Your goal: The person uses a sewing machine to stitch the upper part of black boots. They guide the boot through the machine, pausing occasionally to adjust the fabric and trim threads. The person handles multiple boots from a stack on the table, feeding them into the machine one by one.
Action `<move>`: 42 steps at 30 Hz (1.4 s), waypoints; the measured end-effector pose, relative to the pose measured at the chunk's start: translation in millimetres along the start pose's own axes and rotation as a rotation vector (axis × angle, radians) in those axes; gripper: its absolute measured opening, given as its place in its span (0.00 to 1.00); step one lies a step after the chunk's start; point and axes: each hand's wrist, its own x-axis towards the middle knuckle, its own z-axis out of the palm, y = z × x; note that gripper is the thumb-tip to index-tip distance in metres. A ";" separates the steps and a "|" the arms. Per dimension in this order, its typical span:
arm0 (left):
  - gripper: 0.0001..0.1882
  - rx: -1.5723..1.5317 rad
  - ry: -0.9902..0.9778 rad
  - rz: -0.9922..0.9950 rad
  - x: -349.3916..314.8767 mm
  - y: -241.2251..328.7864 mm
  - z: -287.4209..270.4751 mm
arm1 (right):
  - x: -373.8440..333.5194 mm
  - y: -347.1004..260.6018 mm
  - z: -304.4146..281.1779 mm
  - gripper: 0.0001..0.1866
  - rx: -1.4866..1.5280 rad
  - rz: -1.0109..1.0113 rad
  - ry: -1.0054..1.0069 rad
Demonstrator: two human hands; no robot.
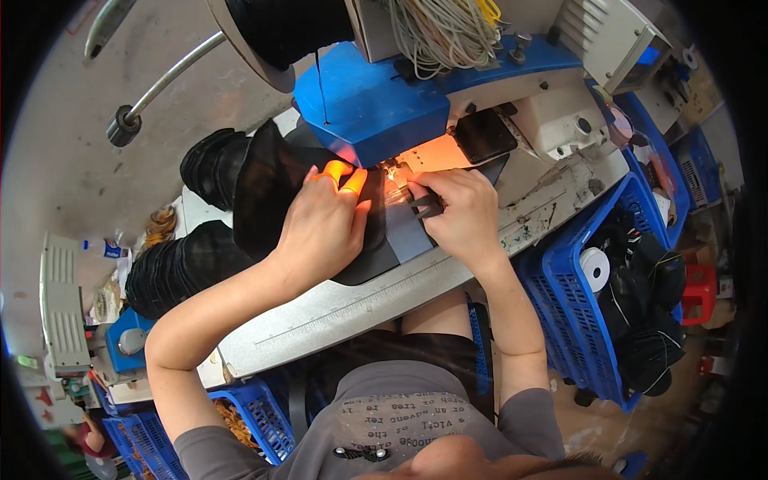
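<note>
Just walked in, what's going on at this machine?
A person is at a blue-headed sewing machine. The left hand rests on a black fabric piece by the lit work area; the right hand pinches a thin black strip close by. More black pieces are stacked on the table, left of the hands.

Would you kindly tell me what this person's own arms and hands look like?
Short grey sleeves leave both forearms bare. The right hand wears no glove. On the left hand, two fingers seem to wear orange covers, though the glow there makes that uncertain.
</note>
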 end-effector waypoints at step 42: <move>0.18 0.619 -0.060 -0.152 1.6 17.3 0.6 | -2.0 1.8 2.5 0.12 0.000 0.019 -0.018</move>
